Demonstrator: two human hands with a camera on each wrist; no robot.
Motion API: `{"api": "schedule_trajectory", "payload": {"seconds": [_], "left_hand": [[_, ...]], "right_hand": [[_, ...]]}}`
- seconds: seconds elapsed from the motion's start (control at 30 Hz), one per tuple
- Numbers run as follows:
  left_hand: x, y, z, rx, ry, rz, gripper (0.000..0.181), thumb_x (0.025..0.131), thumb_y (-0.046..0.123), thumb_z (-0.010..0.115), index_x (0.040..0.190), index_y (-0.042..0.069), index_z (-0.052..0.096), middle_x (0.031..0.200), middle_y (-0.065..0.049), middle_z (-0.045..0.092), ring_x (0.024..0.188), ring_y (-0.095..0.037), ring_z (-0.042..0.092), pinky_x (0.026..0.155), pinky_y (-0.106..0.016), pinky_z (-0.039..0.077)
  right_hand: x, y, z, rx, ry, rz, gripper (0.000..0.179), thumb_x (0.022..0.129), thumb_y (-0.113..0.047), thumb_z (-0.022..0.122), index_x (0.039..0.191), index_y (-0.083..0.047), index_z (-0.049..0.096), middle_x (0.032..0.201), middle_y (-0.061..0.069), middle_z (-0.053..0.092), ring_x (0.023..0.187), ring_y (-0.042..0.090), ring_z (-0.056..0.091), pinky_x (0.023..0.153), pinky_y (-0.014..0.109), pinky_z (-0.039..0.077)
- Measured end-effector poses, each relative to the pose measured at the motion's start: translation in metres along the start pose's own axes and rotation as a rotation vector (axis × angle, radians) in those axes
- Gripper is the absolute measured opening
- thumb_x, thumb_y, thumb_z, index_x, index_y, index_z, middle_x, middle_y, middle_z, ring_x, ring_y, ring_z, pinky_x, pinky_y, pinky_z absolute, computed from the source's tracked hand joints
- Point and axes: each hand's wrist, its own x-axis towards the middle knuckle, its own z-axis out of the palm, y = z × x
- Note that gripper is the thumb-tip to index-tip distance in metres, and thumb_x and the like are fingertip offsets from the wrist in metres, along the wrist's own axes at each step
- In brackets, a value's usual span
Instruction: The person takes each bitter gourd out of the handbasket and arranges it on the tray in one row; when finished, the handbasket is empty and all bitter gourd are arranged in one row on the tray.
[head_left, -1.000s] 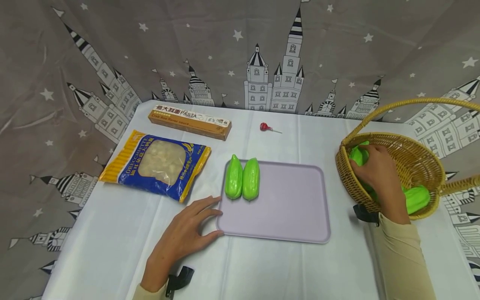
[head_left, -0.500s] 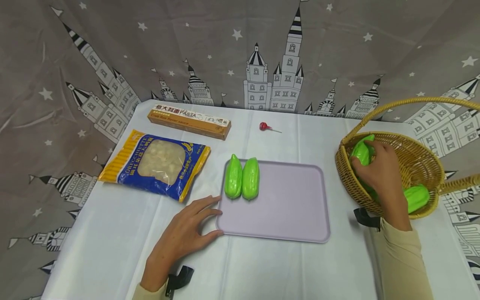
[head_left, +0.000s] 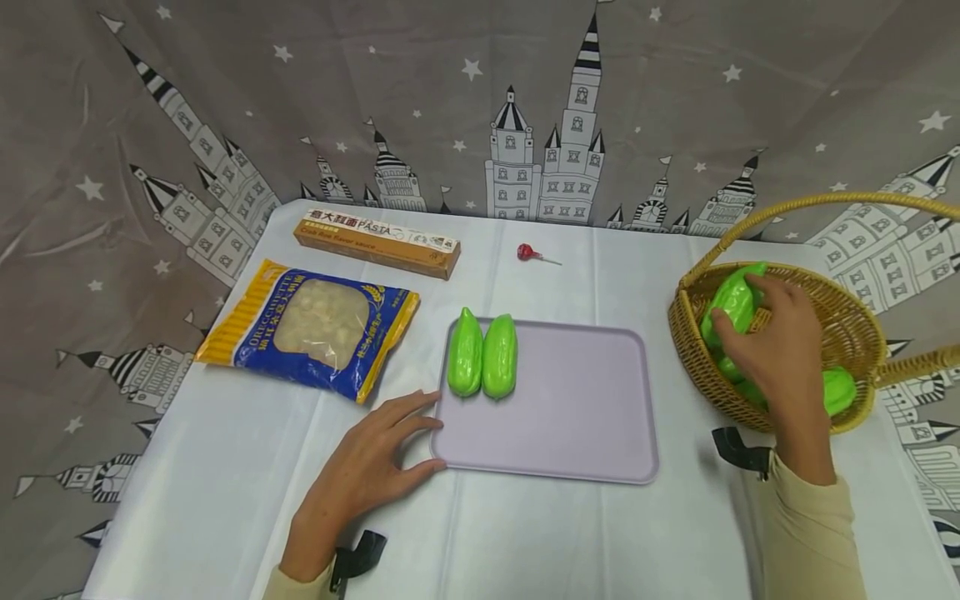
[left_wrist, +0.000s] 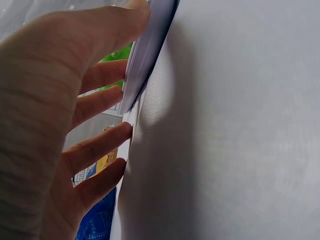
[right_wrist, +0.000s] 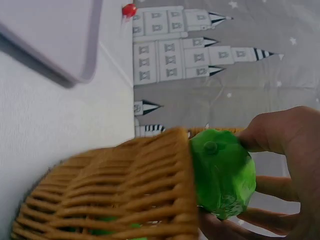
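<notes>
My right hand (head_left: 780, 354) grips a shiny green cucumber (head_left: 735, 304), ridged and pointed at one end, at the left rim of a wicker basket (head_left: 697, 375). In the right wrist view its blunt end (right_wrist: 225, 175) shows between thumb and fingers, beside the weave. Another green cucumber (head_left: 838, 392) lies in the basket, and more green shows under the hand, partly hidden. On the left, my left hand (head_left: 367, 467) rests with spread fingers touching the edge of a lilac tray (head_left: 570, 400). Two green cucumbers (head_left: 466, 354) lie side by side at the tray's left.
A blue and yellow bag of orecchiette pasta (head_left: 315, 325) lies left of the tray, with a long pasta box (head_left: 378, 242) behind it. A red lollipop (head_left: 527, 252) lies behind the tray. The basket's tall handle (head_left: 832, 198) arches over its right side.
My right hand has lifted the gripped cucumber upward in the basket, so more of it shows. The left hand has stayed at the tray's edge.
</notes>
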Motion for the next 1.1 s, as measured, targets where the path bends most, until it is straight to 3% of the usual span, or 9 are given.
{"api": "schedule_trajectory", "payload": {"seconds": [0.3, 0.57, 0.97, 1.1], "left_hand": [[0.000, -0.001, -0.001, -0.007, 0.013, 0.013, 0.051, 0.081, 0.044, 0.093, 0.121, 0.016, 0.078, 0.153, -0.005, 0.063, 0.143, -0.032, 0.058, 0.119, -0.047, 0.048], [-0.001, 0.000, -0.001, -0.009, 0.003, 0.002, 0.051, 0.081, 0.044, 0.093, 0.121, 0.017, 0.078, 0.154, -0.005, 0.062, 0.143, -0.031, 0.057, 0.120, -0.047, 0.048], [-0.001, -0.001, 0.000, -0.005, 0.010, 0.007, 0.051, 0.081, 0.044, 0.093, 0.122, 0.017, 0.078, 0.154, -0.004, 0.062, 0.143, -0.030, 0.057, 0.119, -0.047, 0.048], [-0.002, -0.001, 0.000, -0.007, 0.001, -0.006, 0.051, 0.082, 0.045, 0.093, 0.122, 0.017, 0.078, 0.155, -0.003, 0.062, 0.144, -0.030, 0.056, 0.120, -0.047, 0.047]], "right_hand": [[-0.011, -0.018, 0.002, 0.060, 0.090, -0.037, 0.065, 0.088, -0.022, 0.081, 0.145, 0.003, 0.063, 0.151, 0.029, 0.056, 0.132, 0.052, 0.054, 0.105, 0.070, 0.046], [-0.021, -0.030, 0.012, 0.094, 0.101, -0.079, 0.064, 0.086, -0.020, 0.083, 0.143, 0.003, 0.064, 0.147, 0.031, 0.057, 0.134, 0.052, 0.053, 0.106, 0.072, 0.047], [-0.029, -0.047, 0.037, 0.113, -0.011, -0.145, 0.066, 0.083, -0.016, 0.087, 0.140, 0.007, 0.063, 0.144, 0.035, 0.053, 0.132, 0.056, 0.052, 0.102, 0.074, 0.047], [-0.031, -0.056, 0.048, 0.108, -0.066, -0.164, 0.066, 0.085, -0.017, 0.087, 0.142, 0.006, 0.062, 0.147, 0.035, 0.051, 0.131, 0.055, 0.054, 0.092, 0.070, 0.056]]}}
